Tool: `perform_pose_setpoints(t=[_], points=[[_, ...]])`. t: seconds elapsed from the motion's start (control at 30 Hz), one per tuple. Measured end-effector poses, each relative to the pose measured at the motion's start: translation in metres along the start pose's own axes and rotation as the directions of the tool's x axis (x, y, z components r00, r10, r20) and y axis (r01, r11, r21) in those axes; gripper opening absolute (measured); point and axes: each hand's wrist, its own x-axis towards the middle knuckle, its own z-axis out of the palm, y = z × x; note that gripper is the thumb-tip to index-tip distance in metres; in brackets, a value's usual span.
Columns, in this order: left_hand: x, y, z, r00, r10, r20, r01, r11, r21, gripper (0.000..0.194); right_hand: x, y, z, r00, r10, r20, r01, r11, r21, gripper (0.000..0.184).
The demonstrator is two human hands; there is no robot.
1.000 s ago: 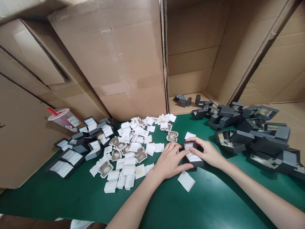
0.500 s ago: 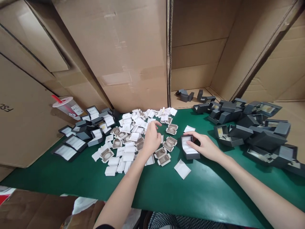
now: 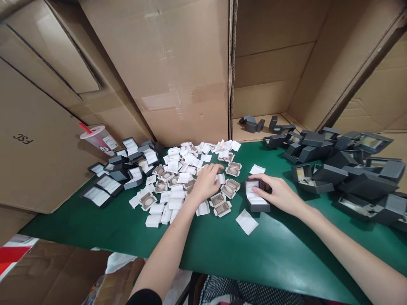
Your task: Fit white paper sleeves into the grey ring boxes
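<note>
An open black jewellery box (image 3: pixel 258 206), lined in white, rests on the green table. My right hand (image 3: pixel 275 192) grips it from the right, thumb over the white lining and fingers around the back edge. My left hand (image 3: pixel 205 182) is over the right side of a heap of white card inserts (image 3: pixel 174 203). Its fingers are curved, with thumb and index finger apart beside a small white piece (image 3: pixel 221 178); the other fingertips are hidden. Unfolded inserts with grey-brown hollows (image 3: pixel 230 188) lie between the hands. One white paper square (image 3: pixel 247 221) is in front of the box.
Several black boxes (image 3: pixel 327 173) are heaped at right, others (image 3: pixel 108 186) at left with white linings showing. A plastic cup with a red straw (image 3: pixel 100 139) stands at back left. Tall cardboard walls (image 3: pixel 159 72) border the green table (image 3: pixel 286 254).
My left hand has left the box and moved left to the inserts, uncovering unfolded ones. My right hand keeps hold of the box. The view has shifted, showing more of the table's front edge.
</note>
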Motion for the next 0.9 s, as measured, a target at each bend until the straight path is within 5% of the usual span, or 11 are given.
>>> perform_pose_setpoints(t=[0.43, 0.63, 0.9], points=[[0.005, -0.005, 0.007, 0.995, -0.032, -0.096, 0.011, 0.978, -0.210, 0.033, 0.002, 0.008, 0.005, 0.991, 0.122, -0.051, -0.109, 0.975, 0.196, 0.045], [0.010, -0.009, 0.011, 0.962, -0.188, -0.196, 0.047, 0.827, -0.561, 0.029, 0.004, 0.009, 0.006, 0.984, 0.172, -0.045, -0.150, 0.940, 0.307, 0.048], [0.012, -0.009, 0.011, 0.924, -0.286, -0.254, 0.011, 0.683, -0.731, 0.020, 0.005, 0.007, 0.004, 0.987, 0.159, -0.030, -0.142, 0.943, 0.301, 0.049]])
